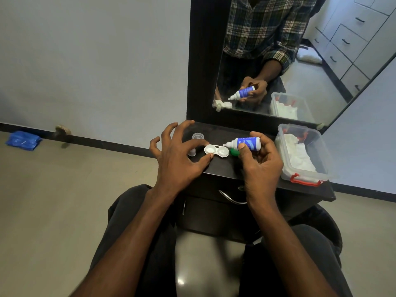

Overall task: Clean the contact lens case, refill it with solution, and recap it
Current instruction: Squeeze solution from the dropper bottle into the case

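A white contact lens case (216, 151) lies uncapped on the dark dresser top (218, 168), both wells facing up. My left hand (177, 155) pinches the case's left well between thumb and forefinger, the other fingers spread. My right hand (257, 159) grips a small blue-labelled solution bottle (246, 143) tilted sideways, its white nozzle pointing left just above the right well. A green cap (234, 152) sits beside the case, partly behind my right thumb. A clear cap (198, 136) stands behind the case, and a white cap (192, 152) lies under my left fingers.
A clear plastic box (304, 155) with red latches holds white cloth at the dresser's right end. A mirror (278, 61) rises behind the dresser. A drawer handle (231, 198) curves below the front edge. A blue packet (23, 140) lies on the floor by the wall.
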